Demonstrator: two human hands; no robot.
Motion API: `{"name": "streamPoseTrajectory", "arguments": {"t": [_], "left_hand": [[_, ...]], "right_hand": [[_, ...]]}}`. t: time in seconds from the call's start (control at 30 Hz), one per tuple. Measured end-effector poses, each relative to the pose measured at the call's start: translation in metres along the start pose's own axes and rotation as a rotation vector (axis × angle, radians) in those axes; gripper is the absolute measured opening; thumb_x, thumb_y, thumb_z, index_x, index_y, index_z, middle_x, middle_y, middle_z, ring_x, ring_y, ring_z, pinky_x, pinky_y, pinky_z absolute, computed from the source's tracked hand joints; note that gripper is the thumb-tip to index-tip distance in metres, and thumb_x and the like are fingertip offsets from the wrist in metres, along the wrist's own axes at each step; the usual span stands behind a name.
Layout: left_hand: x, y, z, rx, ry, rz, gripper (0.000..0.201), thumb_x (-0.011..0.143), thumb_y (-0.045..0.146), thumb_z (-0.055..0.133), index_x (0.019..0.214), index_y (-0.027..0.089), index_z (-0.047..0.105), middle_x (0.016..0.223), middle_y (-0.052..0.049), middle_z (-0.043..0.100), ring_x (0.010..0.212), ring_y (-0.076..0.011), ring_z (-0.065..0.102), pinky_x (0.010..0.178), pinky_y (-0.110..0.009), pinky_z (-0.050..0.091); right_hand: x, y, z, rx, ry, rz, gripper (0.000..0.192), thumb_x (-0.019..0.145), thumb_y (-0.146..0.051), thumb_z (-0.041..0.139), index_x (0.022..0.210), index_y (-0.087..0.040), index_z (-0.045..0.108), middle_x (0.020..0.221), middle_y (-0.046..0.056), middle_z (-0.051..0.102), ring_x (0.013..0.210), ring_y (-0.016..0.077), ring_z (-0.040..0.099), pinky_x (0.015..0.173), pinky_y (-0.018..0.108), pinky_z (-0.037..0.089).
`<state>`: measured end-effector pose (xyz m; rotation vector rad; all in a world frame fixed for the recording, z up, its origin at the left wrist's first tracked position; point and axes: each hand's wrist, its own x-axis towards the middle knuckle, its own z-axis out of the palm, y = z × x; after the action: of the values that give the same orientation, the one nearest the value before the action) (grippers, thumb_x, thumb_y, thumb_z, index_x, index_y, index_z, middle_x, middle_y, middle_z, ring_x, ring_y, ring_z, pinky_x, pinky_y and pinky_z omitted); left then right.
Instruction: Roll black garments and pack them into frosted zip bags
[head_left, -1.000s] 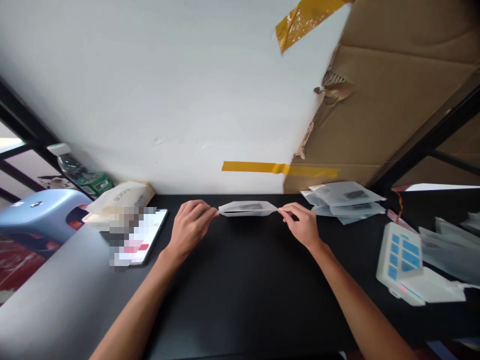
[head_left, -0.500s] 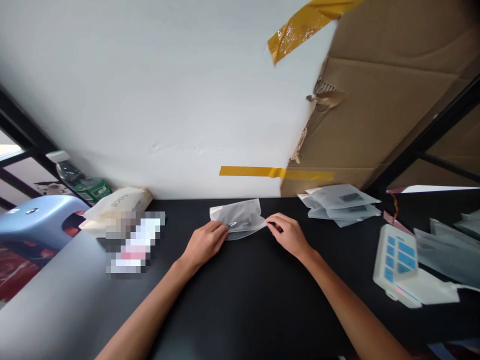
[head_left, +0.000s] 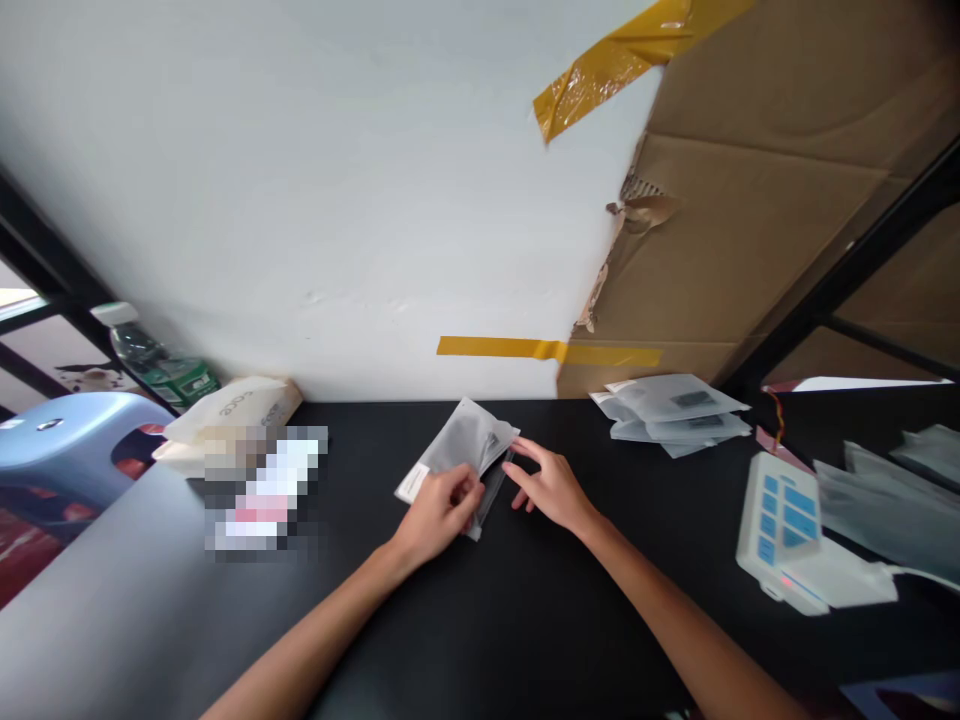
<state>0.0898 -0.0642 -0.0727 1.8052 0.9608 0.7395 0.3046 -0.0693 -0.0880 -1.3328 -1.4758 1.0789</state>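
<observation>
Frosted, flat plastic pouch (head_left: 452,440) could crease or slip.
Likely cause: my left hand (head_left: 437,512) pinches it at six o'clock; right hand (head_left: 553,486), fingers parted, barely touches three.

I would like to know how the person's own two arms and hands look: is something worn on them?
The left hand and the right hand are ungloved. No watch or bracelet shows, and the slim forearms have no sleeve within the picture.
</observation>
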Motion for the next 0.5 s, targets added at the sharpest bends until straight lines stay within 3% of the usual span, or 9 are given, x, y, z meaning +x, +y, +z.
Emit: {"name": "streamPoseTrajectory", "arguments": {"t": [0.1, 0.17, 0.27, 0.33, 0.4, 0.5], "left_hand": [[-0.007, 0.007, 0.013, -0.055, -0.1, 0.022, 0.036, 0.099, 0.049, 0.05, 0.077, 0.021, 0.05, 0.055, 0.003, 0.057, 0.044, -0.0113, 0.054, 0.047, -0.022, 0.041], [-0.012, 0.011, 0.021, -0.09, -0.168, 0.024, 0.035, 0.1, 0.049, 0.049, 0.08, 0.02, 0.051, 0.053, 0.004, 0.056, 0.043, -0.0106, 0.052, 0.046, -0.021, 0.04], [-0.014, 0.016, 0.02, -0.095, -0.262, 0.041, 0.032, 0.101, 0.047, 0.045, 0.086, 0.02, 0.054, 0.054, 0.004, 0.056, 0.044, -0.0107, 0.052, 0.048, -0.021, 0.043], [-0.011, 0.015, 0.009, 0.011, -0.264, 0.125, 0.03, 0.102, 0.045, 0.045, 0.09, 0.02, 0.058, 0.06, 0.002, 0.06, 0.051, -0.0117, 0.056, 0.055, -0.022, 0.045], [-0.005, 0.01, -0.011, 0.201, -0.108, 0.227, 0.029, 0.101, 0.044, 0.049, 0.091, 0.02, 0.062, 0.071, -0.001, 0.065, 0.061, -0.0132, 0.059, 0.062, -0.024, 0.046], [0.008, -0.006, -0.043, 0.447, 0.308, 0.192, 0.03, 0.098, 0.046, 0.053, 0.087, 0.02, 0.063, 0.073, -0.002, 0.064, 0.063, -0.0152, 0.057, 0.062, -0.026, 0.044]], "right_hand": [[0.002, 0.003, 0.008, 0.17, -0.082, 0.092, 0.062, 0.085, -0.056, 0.068, 0.136, -0.024, 0.054, 0.143, 0.017, 0.058, 0.048, 0.0133, 0.069, 0.034, 0.022, 0.051], [0.002, 0.003, 0.011, 0.232, -0.099, 0.118, 0.058, 0.082, -0.057, 0.069, 0.127, -0.021, 0.059, 0.132, 0.016, 0.066, 0.044, 0.0113, 0.066, 0.032, 0.021, 0.048], [0.004, -0.001, 0.011, 0.263, -0.096, 0.136, 0.046, 0.079, -0.054, 0.073, 0.104, -0.017, 0.064, 0.094, 0.006, 0.075, 0.033, 0.0054, 0.051, 0.028, 0.017, 0.034], [0.005, -0.003, 0.008, 0.258, -0.115, 0.152, 0.04, 0.077, -0.053, 0.076, 0.09, -0.016, 0.065, 0.064, -0.003, 0.066, 0.029, 0.0044, 0.041, 0.027, 0.017, 0.027], [0.005, -0.004, 0.006, 0.248, -0.134, 0.174, 0.038, 0.075, -0.052, 0.077, 0.08, -0.016, 0.064, 0.048, -0.007, 0.053, 0.029, 0.0054, 0.037, 0.029, 0.018, 0.026], [0.006, -0.003, 0.005, 0.255, -0.122, 0.182, 0.034, 0.074, -0.049, 0.077, 0.077, -0.016, 0.066, 0.049, -0.006, 0.053, 0.035, 0.0077, 0.043, 0.033, 0.02, 0.033]]}}
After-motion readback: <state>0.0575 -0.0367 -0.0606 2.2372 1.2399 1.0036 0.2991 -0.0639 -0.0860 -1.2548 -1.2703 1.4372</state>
